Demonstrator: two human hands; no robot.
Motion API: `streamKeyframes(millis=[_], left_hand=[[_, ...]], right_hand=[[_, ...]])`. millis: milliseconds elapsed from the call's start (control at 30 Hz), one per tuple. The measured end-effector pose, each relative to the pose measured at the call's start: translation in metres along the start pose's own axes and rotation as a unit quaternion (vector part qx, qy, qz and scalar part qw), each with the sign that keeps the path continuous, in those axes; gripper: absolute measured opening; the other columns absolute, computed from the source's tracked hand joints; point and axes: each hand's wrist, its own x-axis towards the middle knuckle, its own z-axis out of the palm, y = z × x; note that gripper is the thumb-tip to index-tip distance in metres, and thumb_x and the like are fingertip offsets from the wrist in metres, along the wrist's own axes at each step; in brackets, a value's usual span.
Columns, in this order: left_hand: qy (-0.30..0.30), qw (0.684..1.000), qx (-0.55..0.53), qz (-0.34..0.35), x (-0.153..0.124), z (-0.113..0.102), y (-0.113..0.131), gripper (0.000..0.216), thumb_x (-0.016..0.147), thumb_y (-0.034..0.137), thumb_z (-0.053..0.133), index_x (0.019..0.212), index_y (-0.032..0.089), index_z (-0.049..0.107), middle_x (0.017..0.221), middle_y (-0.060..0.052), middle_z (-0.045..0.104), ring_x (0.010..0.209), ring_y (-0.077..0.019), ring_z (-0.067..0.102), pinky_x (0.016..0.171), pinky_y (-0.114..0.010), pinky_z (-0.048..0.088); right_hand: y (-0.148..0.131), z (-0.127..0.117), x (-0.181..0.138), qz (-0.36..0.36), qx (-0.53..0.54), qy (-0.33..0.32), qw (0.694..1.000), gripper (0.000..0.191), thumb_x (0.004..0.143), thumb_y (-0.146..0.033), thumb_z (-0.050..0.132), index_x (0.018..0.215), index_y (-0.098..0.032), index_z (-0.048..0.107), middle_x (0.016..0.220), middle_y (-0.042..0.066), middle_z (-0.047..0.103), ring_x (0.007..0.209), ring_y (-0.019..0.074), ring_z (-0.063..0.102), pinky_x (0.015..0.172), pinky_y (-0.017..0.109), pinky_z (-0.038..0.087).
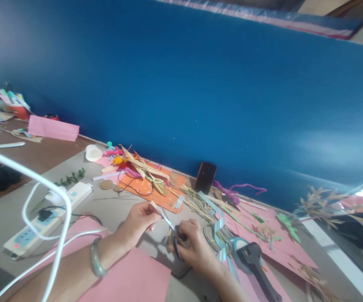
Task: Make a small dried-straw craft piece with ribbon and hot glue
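Note:
My right hand (194,243) grips black-handled scissors (177,248), its fingers through the loops. The metal blades (166,219) point up and left toward my left hand (142,222). Between the thumb and fingers of that hand is a small pale strip (155,208), pinched closed, close against the blades. I cannot tell whether the blades are cutting into it. A greenish bangle (97,258) circles my left wrist. Under my forearm and beside it lies pink paper (137,277).
White cables cross the left foreground over a power strip (49,222). Craft scraps lie on orange paper (137,184) at the back. A phone (205,177) leans on the blue partition (181,92). A tape dispenser (257,268), blue ribbon (219,222) and dried sprigs sit to the right.

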Motion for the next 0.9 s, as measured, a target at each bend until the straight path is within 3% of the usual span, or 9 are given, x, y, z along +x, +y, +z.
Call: streamKeyframes(millis=[300, 600, 767, 900], left_hand=[[-0.003, 1.0, -0.001, -0.005, 0.002, -0.002, -0.004, 0.016, 0.072, 0.024, 0.069, 0.066, 0.015, 0.057, 0.046, 0.007, 0.048, 0.04, -0.0048, 0.038, 0.042, -0.017, 0.027], [0.008, 1.0, 0.024, 0.008, 0.001, -0.001, 0.0, 0.02, 0.071, 0.028, 0.072, 0.067, 0.014, 0.057, 0.048, 0.006, 0.049, 0.039, -0.0042, 0.04, 0.04, -0.016, 0.026], [0.013, 0.998, 0.065, 0.023, -0.001, 0.001, 0.006, 0.016, 0.073, 0.027, 0.068, 0.07, 0.015, 0.058, 0.052, 0.005, 0.053, 0.04, -0.0049, 0.043, 0.039, -0.016, 0.027], [-0.015, 0.993, 0.106, 0.04, -0.003, 0.002, 0.007, 0.02, 0.08, 0.033, 0.062, 0.073, 0.014, 0.061, 0.054, 0.003, 0.056, 0.042, -0.0063, 0.046, 0.041, -0.017, 0.03]], right_hand=[[0.006, 0.001, 0.001, -0.013, 0.003, -0.023, 1.0, 0.031, 0.071, -0.028, 0.068, 0.057, -0.02, 0.041, 0.059, -0.004, 0.048, 0.066, 0.0141, 0.045, 0.068, 0.027, 0.034], [0.016, 0.004, 0.003, -0.002, 0.005, 0.002, 1.0, 0.033, 0.072, -0.022, 0.066, 0.054, -0.02, 0.039, 0.055, -0.004, 0.046, 0.065, 0.015, 0.043, 0.066, 0.028, 0.033], [0.017, 0.007, 0.0, 0.007, 0.057, 0.035, 0.998, 0.026, 0.077, -0.024, 0.062, 0.055, -0.02, 0.049, 0.059, 0.0, 0.057, 0.07, 0.0176, 0.052, 0.067, 0.027, 0.038], [0.012, 0.004, -0.001, 0.006, 0.124, 0.043, 0.991, 0.013, 0.079, -0.024, 0.06, 0.067, -0.02, 0.064, 0.074, 0.003, 0.07, 0.075, 0.0194, 0.062, 0.074, 0.029, 0.045]])
